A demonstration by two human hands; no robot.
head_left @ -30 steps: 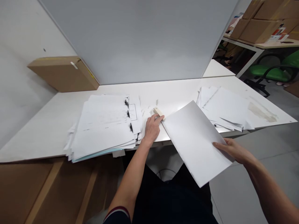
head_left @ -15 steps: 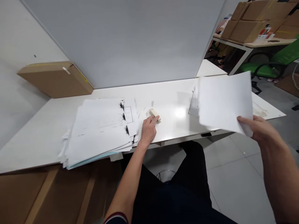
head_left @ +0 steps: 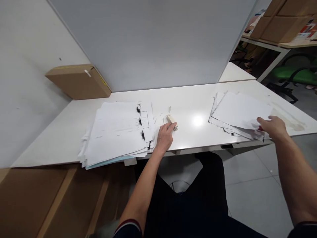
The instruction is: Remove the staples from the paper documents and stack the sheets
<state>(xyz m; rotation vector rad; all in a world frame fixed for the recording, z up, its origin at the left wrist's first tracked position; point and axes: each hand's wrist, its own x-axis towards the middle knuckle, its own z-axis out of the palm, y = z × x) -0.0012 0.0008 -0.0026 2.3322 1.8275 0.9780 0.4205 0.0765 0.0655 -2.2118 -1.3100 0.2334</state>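
Note:
On the white desk lies a small beige stapler (head_left: 172,121). My left hand (head_left: 165,135) rests palm down at its near end, with the fingers closed about that end. To the right, a loose pile of white printed sheets (head_left: 241,110) lies near the desk's front edge, its sheets fanned unevenly. My right hand (head_left: 274,127) is at the pile's right corner, thumb and fingers apart over the edge of the top sheet. Some of its fingertips are in shadow. Left of the stapler stands a thick stack of papers (head_left: 116,132) with black binder clips (head_left: 140,121) along its right side.
A cardboard box (head_left: 79,81) leans at the back left by the grey partition (head_left: 158,43). Below the desk's left side are open cardboard boxes (head_left: 32,198). Further right are another desk with boxes (head_left: 284,28) and a green chair (head_left: 294,74).
My right hand has lowered the raised sheets onto the pile at the right, and its fingers have loosened. My left hand stays at the stapler. The view has shifted to the right.

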